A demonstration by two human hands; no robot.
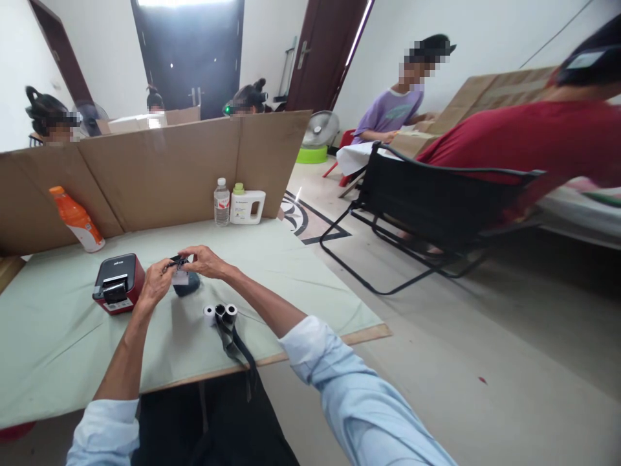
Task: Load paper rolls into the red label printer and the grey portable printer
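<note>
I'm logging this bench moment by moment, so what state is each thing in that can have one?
left hand: closed on a small dark item with a white tag
right hand: pinching the same item
label printer: flat on the table, lid down
paper rolls: three, lying side by side
water bottle: upright, capped
white jug: upright, capped
orange bottle: leaning against the cardboard, capped

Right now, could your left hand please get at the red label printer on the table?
Probably yes: the label printer sits just beside the left hand with nothing between them, though both hands are busy holding a small black item.
</note>
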